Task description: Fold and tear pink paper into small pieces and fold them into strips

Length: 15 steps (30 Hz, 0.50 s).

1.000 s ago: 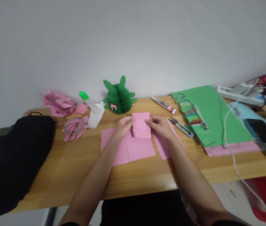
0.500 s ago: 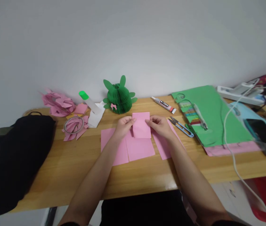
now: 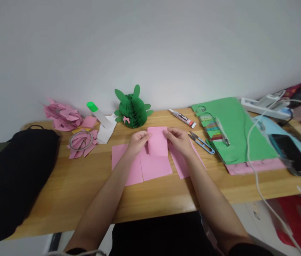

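Pink paper rectangle (image 3: 157, 141), pinched at 2 edges
Head view: the left hand (image 3: 139, 143) grasps its left edge, the right hand (image 3: 178, 140) its right edge near the top corner; neither is nearer. Its long axis runs toward the wall (image 3: 166, 53); it sits directly between them, overlapping flat pink sheets (image 3: 156, 170) on the wooden table (image 3: 161, 202).

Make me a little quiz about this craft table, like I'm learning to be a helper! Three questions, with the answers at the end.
1. Which colour is the paper between the left hand and the right hand?
a) blue
b) pink
c) black

2. True or false: the blue-handled snips lie to the right of the green paper figure.

3. Fill the gap: the tall white tube has a ____ cap.

Key: 1 b; 2 true; 3 green
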Available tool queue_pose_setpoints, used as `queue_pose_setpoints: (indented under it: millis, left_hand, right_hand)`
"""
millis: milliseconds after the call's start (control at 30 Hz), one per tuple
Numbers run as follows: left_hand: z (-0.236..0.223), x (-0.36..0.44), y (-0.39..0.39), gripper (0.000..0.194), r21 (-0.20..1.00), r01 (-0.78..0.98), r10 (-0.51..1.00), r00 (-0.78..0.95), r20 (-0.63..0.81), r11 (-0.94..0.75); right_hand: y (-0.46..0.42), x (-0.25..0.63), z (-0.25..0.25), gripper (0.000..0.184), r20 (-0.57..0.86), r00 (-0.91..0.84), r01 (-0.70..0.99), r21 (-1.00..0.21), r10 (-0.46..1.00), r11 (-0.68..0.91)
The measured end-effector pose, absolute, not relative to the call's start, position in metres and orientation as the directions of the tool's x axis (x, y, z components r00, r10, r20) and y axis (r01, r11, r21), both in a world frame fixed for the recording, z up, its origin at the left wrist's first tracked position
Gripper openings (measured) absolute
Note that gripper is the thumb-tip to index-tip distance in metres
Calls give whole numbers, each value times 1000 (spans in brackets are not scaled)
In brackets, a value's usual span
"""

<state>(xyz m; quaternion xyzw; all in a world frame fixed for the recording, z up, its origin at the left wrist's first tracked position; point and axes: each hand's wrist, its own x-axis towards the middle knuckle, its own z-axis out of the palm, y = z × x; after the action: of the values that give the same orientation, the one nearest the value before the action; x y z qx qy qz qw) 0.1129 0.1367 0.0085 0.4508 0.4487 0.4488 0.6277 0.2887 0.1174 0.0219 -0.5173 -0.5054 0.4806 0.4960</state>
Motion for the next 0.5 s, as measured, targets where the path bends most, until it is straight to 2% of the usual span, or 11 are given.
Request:
queue_pose_setpoints:
  millis: [133, 233, 433, 500]
  left_hand:
    - [19, 116, 133, 36, 967, -173, 969, 197, -152, 187]
    - [44, 118, 124, 35, 975, -181, 980, 177, -96, 129]
    - [126, 105, 86, 21, 986, -127, 989, 90, 117, -105]
    - [150, 99, 73, 16, 964, -22, 962, 66, 266, -265]
  right_hand:
    - [116, 287, 28, 39, 58, 88, 71, -996, 994, 51]
    - [110, 282, 45, 37, 127, 107, 72, -990, 986, 120]
    - [79, 270, 122, 25, 313, 123, 61, -950, 942, 307]
    - [66, 267, 149, 20, 372, 120, 64, -928, 921, 366]
